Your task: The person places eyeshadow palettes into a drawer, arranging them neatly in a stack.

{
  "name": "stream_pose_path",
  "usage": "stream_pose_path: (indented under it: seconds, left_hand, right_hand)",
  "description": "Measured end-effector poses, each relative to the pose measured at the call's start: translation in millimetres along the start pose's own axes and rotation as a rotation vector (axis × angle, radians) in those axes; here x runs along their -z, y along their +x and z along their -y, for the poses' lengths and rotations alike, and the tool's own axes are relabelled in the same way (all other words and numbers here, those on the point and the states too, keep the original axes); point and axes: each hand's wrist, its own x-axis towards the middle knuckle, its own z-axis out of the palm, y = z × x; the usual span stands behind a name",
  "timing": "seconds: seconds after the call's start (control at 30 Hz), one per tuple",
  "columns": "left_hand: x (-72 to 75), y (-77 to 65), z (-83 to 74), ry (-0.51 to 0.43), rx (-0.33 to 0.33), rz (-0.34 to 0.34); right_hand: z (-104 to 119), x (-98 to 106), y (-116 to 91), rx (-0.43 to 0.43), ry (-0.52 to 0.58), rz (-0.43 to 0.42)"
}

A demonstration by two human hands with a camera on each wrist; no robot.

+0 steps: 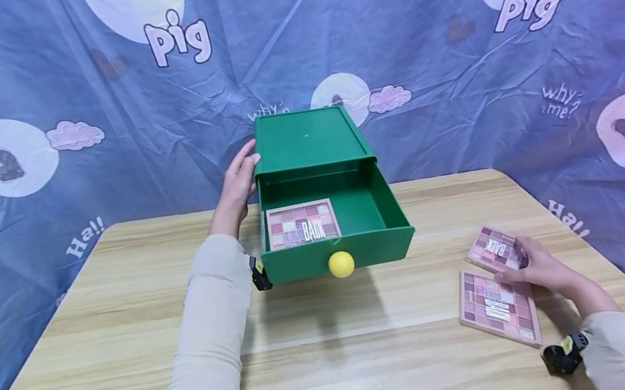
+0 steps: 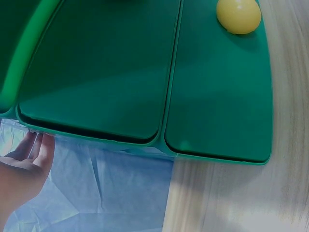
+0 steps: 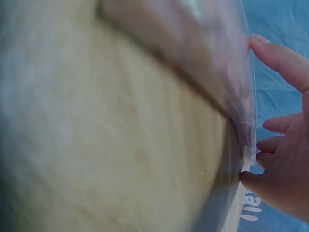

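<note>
A green drawer cabinet stands at the table's far side, its top drawer pulled out by a yellow knob's side. Inside the drawer, at left, lies an eyeshadow palette marked BACK. My left hand rests its fingers against the cabinet's left side; they look straight in the left wrist view. On the right, my right hand is over a smaller eyeshadow palette, thumb at its near edge and fingers spread at its right end. A larger palette lies just nearer, partly under the hand.
Lower drawer fronts show below in the left wrist view, one with a yellow knob. Wooden table extends on both sides. A blue printed cloth hangs behind and beside it.
</note>
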Motion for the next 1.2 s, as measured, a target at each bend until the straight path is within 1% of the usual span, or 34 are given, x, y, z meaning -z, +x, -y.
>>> stream_pose_path:
  seconds: [0.17,0.3,0.4,0.6,0.77,1.03,1.13,1.2]
  left_hand:
    - [-0.5,0.5,0.5,0.006,-0.007,-0.001]
    - [-1.4,0.3,1.4,0.016,-0.011,-0.003]
    - [-2.1,-0.5,1.8,0.020,-0.017,-0.003]
    - [-3.1,-1.7,1.2,0.015,-0.015,-0.005]
    - [-3.1,-3.3,0.9,0.025,-0.013,-0.012]
    - [-3.1,-3.9,2.9,0.030,-0.009,-0.025]
    - [-3.1,-4.2,2.2,0.029,-0.008,-0.025]
    - [-3.1,-4.5,1.1,0.023,-0.006,-0.025]
  right_hand:
    - [-6,4,0,-0.014,-0.027,-0.002]
    - [-13,5,-1,0.010,-0.093,-0.031]
    - [-17,6,-1,0.029,-0.115,-0.042]
    - [-20,8,-2,0.018,-0.078,-0.010]
    - [-20,8,-3,0.021,-0.073,-0.012]
    - [-17,9,-7,-0.022,-0.124,-0.030]
    - [-14,10,-8,-0.037,-0.120,-0.034]
    - [-11,11,-9,-0.064,-0.116,-0.028]
